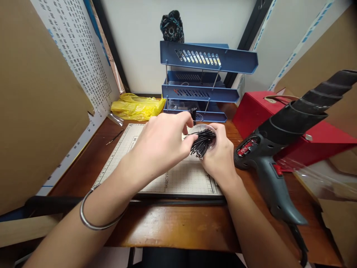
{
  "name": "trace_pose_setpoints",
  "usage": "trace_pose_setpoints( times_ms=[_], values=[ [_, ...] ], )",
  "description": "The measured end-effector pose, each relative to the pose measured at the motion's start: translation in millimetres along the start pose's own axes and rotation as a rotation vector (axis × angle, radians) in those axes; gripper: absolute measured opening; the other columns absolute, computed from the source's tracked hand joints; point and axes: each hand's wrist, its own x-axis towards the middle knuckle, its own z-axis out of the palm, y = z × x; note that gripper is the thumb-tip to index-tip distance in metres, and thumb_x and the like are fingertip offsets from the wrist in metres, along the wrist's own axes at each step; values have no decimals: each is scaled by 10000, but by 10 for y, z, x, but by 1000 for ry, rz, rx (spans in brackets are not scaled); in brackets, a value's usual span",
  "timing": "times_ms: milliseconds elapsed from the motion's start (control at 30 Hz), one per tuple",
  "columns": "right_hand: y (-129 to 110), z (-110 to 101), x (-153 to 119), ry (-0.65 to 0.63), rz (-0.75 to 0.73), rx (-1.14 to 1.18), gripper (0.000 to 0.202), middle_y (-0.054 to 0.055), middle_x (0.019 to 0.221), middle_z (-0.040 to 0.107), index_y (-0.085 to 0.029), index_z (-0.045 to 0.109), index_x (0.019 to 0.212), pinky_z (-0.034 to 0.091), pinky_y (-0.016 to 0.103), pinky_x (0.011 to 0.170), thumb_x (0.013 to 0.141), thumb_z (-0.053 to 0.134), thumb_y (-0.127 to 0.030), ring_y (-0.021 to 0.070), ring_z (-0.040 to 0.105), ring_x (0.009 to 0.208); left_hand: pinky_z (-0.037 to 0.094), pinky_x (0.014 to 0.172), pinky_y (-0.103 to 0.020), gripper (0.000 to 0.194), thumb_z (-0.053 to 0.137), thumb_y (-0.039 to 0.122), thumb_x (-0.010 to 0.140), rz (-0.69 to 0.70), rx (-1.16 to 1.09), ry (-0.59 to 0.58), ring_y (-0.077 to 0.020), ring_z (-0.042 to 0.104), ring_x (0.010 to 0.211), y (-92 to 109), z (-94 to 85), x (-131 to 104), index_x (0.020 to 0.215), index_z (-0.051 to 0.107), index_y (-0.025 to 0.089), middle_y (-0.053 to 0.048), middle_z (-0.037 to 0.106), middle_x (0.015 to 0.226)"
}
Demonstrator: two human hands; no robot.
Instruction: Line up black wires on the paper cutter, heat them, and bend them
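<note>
My right hand (pixel 221 156) is wrapped around a clear plastic cup (pixel 214 131), which is tipped toward me. Inside lies a dense bundle of thin black wires (pixel 203 143) with pale, shiny ends. My left hand (pixel 164 136), a metal bangle on its wrist, reaches in from the left with fingers curled. Its thumb rests against the wires at the cup's mouth, and thumb and fingers close around some of them; the exact contact is partly hidden. Beneath both hands is a cream gridded cutting mat (pixel 184 178).
A dark grey heat gun (pixel 267 156) stands at the right, before a red box (pixel 253 108). Blue tiered trays (pixel 200 93) stand behind, topped by a dark patterned bundle (pixel 172 26). A yellow plastic bag (pixel 138 107) and a thin dark wire (pixel 115 137) lie left on the wooden table (pixel 178 227).
</note>
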Motion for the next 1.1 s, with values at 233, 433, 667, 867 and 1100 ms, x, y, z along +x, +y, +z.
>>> trace_pose_setpoints(
  times_ms=[233, 433, 667, 867, 1100],
  values=[
    [6, -5, 17, -11, -65, -34, 358, 110, 1099, 753, -218, 625, 1175, 548, 431, 855, 829, 622, -309, 296, 711, 991, 490, 623, -316, 145, 732, 268, 831, 158, 112, -40, -218, 664, 637, -82, -141, 99, 950, 663, 226, -10, 707, 741],
    [-4, -6, 0, -9, -84, -29, 308, 75, 986, 756, -223, 615, 1108, 550, 366, 803, 816, 642, -317, 268, 721, 917, 467, 571, -307, 126, 734, 338, 841, 211, 158, -77, -185, 601, 538, -59, -237, 60, 781, 729, 227, -5, 684, 643],
    [2, 4, -37, -30, -96, -50, 321, 76, 973, 751, -232, 608, 1110, 525, 363, 737, 841, 645, -404, 276, 709, 856, 453, 506, -316, 201, 763, 374, 793, 263, 275, -60, -194, 556, 476, 62, -97, 10, 671, 729, 217, -25, 615, 542],
    [17, -13, -31, -18, -161, -51, 356, 84, 1023, 739, -233, 595, 1144, 534, 391, 778, 853, 631, -435, 280, 707, 900, 456, 508, -341, 242, 735, 267, 787, 262, 266, -156, -209, 572, 493, 117, -113, -38, 569, 645, 213, -38, 602, 544],
    [24, 20, -55, -27, -146, -83, 307, 112, 1067, 754, -202, 634, 1136, 529, 431, 810, 870, 568, -341, 309, 720, 944, 418, 506, -337, 128, 638, 146, 782, 206, 305, -193, -228, 595, 518, 159, -64, -39, 687, 700, 203, -39, 623, 582]
  ],
)
